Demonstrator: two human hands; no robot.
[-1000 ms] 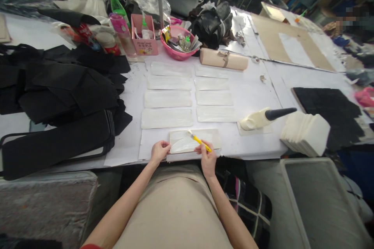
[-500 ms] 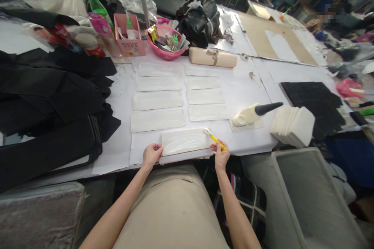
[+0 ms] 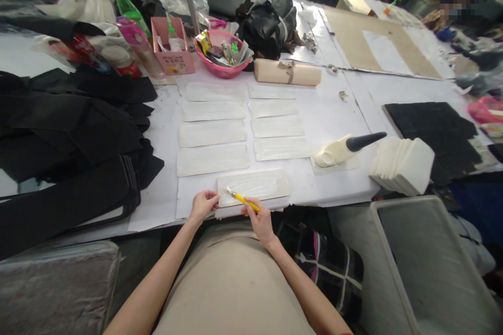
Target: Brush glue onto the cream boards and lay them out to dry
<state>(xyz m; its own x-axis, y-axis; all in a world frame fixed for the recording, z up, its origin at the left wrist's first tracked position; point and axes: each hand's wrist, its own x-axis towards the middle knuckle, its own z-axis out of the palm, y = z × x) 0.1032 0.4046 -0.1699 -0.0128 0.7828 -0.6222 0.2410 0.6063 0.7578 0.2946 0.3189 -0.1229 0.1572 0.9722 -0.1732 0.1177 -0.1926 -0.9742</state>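
Observation:
My right hand point(image 3: 257, 215) is closed on a yellow-handled brush point(image 3: 245, 201), whose pale bristles touch the left part of a white rectangular piece point(image 3: 255, 185) at the table's front edge. The piece has wet-looking streaks on it. At its left end my left hand point(image 3: 205, 205) pinches the edge between thumb and fingers. Several similar white pieces point(image 3: 212, 160) lie in two columns behind it. To the right, a cream bottle with a black tip point(image 3: 336, 152) lies tilted on a small sheet.
Black sheets point(image 3: 70, 120) are heaped on the left. A pink basket point(image 3: 222, 69), a pink box point(image 3: 173, 57) and a beige roll point(image 3: 288, 74) stand at the back. White stacked pieces point(image 3: 403, 165) sit right, above a grey bin point(image 3: 422, 251).
My right hand has moved left with the brush, from the right end of the front piece to its left part. My left hand stays at the left end.

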